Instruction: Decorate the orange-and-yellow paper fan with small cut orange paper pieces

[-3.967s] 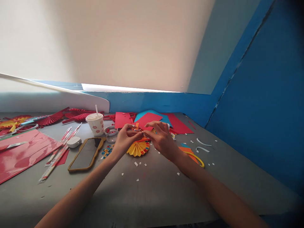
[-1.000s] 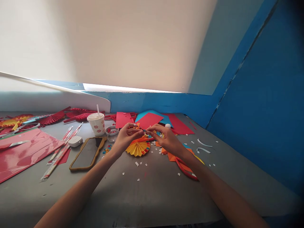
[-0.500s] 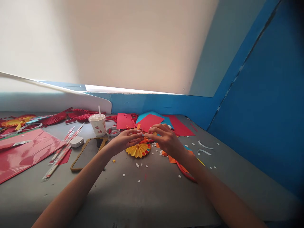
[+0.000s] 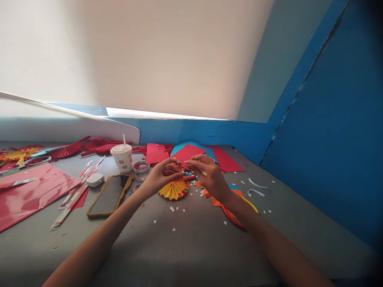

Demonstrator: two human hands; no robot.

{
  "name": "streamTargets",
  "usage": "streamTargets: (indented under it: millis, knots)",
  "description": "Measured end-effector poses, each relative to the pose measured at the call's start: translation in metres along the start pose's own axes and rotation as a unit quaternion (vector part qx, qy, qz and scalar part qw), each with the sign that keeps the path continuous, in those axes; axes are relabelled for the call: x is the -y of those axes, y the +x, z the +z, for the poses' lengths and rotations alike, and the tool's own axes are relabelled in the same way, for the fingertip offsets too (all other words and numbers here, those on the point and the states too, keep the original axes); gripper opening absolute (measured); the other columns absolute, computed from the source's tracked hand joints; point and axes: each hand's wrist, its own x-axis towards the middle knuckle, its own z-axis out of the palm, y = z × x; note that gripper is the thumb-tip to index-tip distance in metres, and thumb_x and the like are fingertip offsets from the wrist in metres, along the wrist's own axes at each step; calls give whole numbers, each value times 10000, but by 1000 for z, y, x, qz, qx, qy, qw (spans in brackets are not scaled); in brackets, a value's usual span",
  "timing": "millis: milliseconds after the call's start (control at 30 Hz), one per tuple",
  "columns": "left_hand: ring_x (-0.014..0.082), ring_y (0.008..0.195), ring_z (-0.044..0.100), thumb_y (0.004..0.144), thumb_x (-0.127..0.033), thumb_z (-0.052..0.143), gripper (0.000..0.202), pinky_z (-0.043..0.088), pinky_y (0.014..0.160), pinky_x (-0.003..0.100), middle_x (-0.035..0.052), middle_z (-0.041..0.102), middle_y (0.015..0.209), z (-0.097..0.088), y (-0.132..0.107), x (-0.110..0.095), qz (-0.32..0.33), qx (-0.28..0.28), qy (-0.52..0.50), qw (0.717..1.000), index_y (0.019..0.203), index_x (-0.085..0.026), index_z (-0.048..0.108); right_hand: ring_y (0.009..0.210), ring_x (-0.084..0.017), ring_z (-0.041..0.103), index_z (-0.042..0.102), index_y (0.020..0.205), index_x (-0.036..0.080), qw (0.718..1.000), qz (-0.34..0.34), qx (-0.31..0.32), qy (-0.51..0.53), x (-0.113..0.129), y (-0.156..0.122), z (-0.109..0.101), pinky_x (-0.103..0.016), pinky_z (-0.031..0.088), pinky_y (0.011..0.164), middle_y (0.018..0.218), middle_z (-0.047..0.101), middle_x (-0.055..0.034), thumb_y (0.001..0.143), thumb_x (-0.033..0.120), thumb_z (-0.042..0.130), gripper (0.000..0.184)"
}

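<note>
My left hand (image 4: 161, 175) and my right hand (image 4: 208, 177) meet just above a yellow pleated paper fan (image 4: 173, 189) lying on the grey table (image 4: 191, 247). Both hands have their fingers curled in a pinch; the fingertips almost touch over small coloured paper bits (image 4: 191, 175). What they pinch is too small to name. Orange paper pieces (image 4: 215, 197) and red-handled scissors (image 4: 231, 213) lie under my right wrist.
A lidded paper cup with straw (image 4: 121, 156), tape rolls (image 4: 140, 166), a mirror in a brown frame (image 4: 109, 195), a white case (image 4: 95, 179), wrapped sticks (image 4: 76, 193) and red sheets (image 4: 26, 193) lie left. Red and blue paper (image 4: 194, 151) lies behind. Blue wall (image 4: 329, 139) on the right.
Both hands have stayed over the yellow fan, fingers shifting slightly. Since four seconds ago the red scissors and more orange pieces show beside my right wrist.
</note>
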Motion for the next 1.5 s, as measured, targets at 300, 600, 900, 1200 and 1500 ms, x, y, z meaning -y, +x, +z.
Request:
streamTargets:
  millis: [300,600,900,1200,1500]
  knots:
    - [240,909,712,793,-325,727,434,560,828,375,76,735,950,8,-4,5,34,30,43,998,1181,-191,586,934,-211,609,681,1080,297,998,41,-22,38,7,-3,3,-367,507,817,982,639,-34,915,229,613,191]
    - [235,888,717,794,-328,731,445,568,807,357,79,752,924,12,-5,-2,19,47,21,998,1186,-174,587,897,-211,591,701,1026,302,998,26,-58,9,6,-6,5,-404,436,830,969,647,-27,910,217,628,161]
    - [224,872,710,775,-322,752,436,556,790,336,48,746,878,14,-5,-1,2,54,-21,998,1168,-206,601,908,-215,598,712,1000,314,996,31,-77,24,10,-6,4,-407,466,817,948,621,-32,901,220,638,155]
    - [212,851,698,768,-317,758,425,544,781,330,39,729,852,15,-5,-3,-8,58,-45,997,1152,-206,613,958,-231,589,710,948,296,996,25,-77,33,7,-7,4,-430,469,848,949,608,-38,902,201,631,132]
    - [215,855,702,773,-311,752,476,547,787,337,50,732,868,15,-6,-5,0,57,-26,998,1207,-197,592,983,-240,589,686,976,298,996,15,-72,41,6,-4,3,-431,493,862,972,595,-41,903,194,618,144]
